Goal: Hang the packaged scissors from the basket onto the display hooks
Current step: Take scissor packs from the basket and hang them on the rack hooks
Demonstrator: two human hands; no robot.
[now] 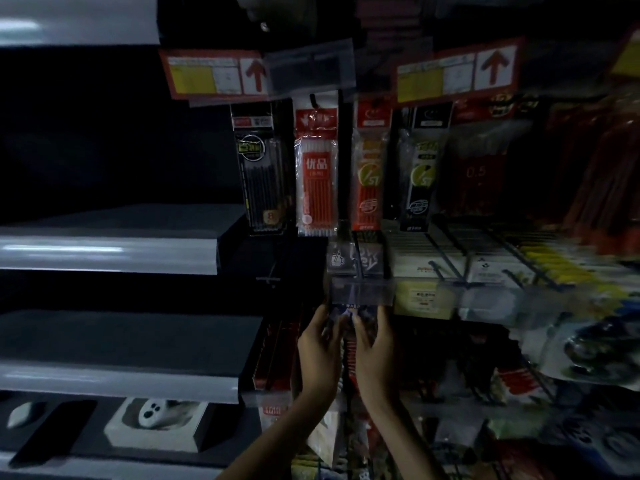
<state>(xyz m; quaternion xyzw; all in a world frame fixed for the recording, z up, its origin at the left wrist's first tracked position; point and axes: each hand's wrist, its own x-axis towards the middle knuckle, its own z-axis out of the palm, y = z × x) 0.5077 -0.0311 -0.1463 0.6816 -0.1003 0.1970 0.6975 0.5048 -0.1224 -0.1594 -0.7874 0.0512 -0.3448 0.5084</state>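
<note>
Both my hands hold one packaged item up in front of the display, just under a clear price-tag holder at the tip of a hook. My left hand grips the package's left edge and my right hand grips its right edge. The dim, blurred view hides what is printed on the package, and most of it sits behind my fingers. The basket cannot be made out.
Pen refill packs hang in a row on hooks above. Grey shelves jut out at the left, one holding a white box. More hooks with packaged goods crowd the right side.
</note>
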